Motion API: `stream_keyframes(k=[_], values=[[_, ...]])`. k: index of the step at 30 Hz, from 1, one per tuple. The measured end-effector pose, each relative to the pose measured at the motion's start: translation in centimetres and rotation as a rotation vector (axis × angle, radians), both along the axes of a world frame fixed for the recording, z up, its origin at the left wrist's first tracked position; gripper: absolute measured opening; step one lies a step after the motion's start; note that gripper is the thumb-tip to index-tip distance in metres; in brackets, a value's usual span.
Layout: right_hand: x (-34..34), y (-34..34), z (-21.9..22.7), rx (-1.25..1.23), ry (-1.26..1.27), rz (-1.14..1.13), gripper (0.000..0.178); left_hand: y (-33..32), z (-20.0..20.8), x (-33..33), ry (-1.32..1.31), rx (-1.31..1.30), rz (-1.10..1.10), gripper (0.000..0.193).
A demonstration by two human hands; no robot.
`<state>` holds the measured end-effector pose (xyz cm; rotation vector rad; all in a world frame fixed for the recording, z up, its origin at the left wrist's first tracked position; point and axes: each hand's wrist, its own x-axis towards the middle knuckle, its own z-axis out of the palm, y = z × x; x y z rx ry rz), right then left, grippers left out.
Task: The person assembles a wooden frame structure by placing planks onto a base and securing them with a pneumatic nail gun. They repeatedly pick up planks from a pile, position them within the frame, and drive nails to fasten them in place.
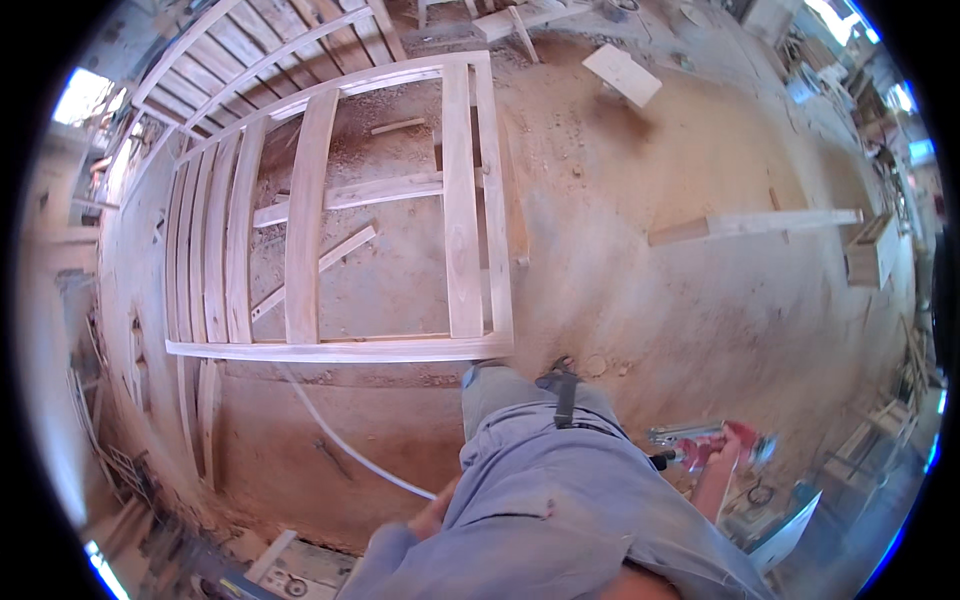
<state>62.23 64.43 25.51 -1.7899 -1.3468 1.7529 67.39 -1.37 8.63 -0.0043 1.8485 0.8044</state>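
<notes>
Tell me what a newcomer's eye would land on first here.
Most likely the big slatted wooden frame, which dominates the upper left of the view. Next, probably the red tool gripped in the right hand, at the lower right. A pale hose curves from the frame's near edge toward the lower middle.

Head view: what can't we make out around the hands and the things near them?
All in the head view:
- Left hand: partly hidden by the blue-grey shirt; whether it grips the white hose is unclear.
- White hose: near end lost at the hand and shirt.
- Red-and-silver handheld tool: blurred, partly covered by the right hand; exact type unclear.
- Slatted wooden panel: cut off by the upper edge.
</notes>
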Motion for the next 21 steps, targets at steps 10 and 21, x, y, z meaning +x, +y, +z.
stream_keyframes(k=[10,21], values=[[-43.8,-6.8,4.6,0.108,-0.143,1.015,0.014,14.2,-3.3,-12.2,0.215,-0.172,0.363,0.039],[-67.1,-33.0,1.6,1.172,-0.301,2.393,0.024,24.4,-0.4,-30.0,0.191,-0.317,1.407,0.065]])
